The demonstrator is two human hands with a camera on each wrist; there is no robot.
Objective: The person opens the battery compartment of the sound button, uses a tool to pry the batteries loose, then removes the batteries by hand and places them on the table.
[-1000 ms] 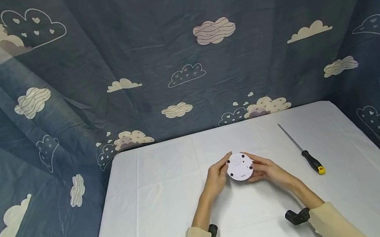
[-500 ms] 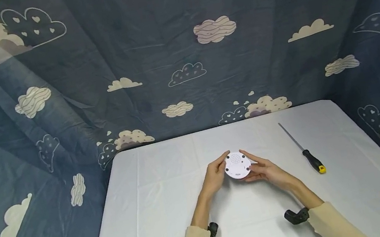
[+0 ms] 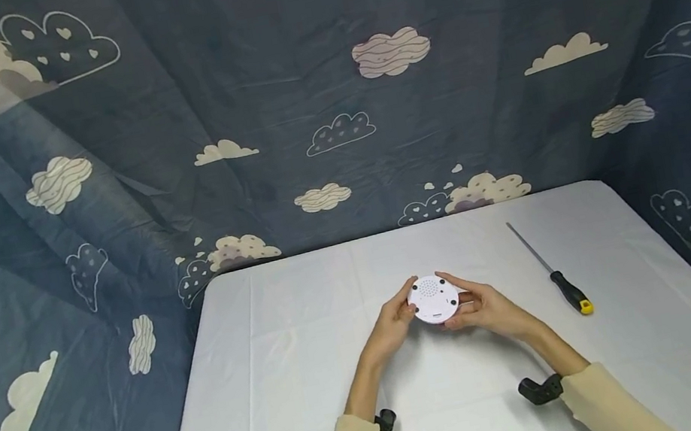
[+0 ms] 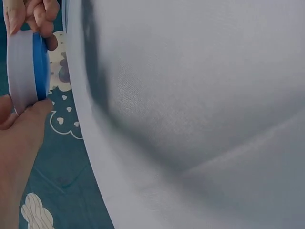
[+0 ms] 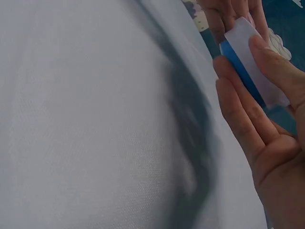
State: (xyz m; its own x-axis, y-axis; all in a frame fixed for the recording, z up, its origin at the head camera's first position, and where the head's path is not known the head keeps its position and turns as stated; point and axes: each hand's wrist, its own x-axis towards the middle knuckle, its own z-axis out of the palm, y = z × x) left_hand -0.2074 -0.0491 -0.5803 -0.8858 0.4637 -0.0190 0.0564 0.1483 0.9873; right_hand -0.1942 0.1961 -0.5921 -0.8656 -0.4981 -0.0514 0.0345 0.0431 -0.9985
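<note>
Between both hands, above the white table, is a round white device (image 3: 433, 300) with a cluster of small holes and several dark round spots on the face turned toward the head camera. The wrist views show it from its edge: a thick white rim (image 4: 21, 71) with a blue layer (image 4: 42, 69) on the far side. My left hand (image 3: 393, 320) grips its left edge. On the opposite edge, my right hand (image 3: 483, 308) holds it between thumb and fingers, the thumb lying on the white rim (image 5: 250, 57) in the right wrist view.
A screwdriver (image 3: 567, 291) with a black and yellow handle lies on the right of the white-covered table (image 3: 304, 375). A dark blue curtain (image 3: 266, 68) with cloud prints hangs behind the table and along its sides.
The device has tilted and shifted slightly in the hands, first a little left, then back to the right. Fingers of the right hand have moved on its edge. The screwdriver stays where it was.
</note>
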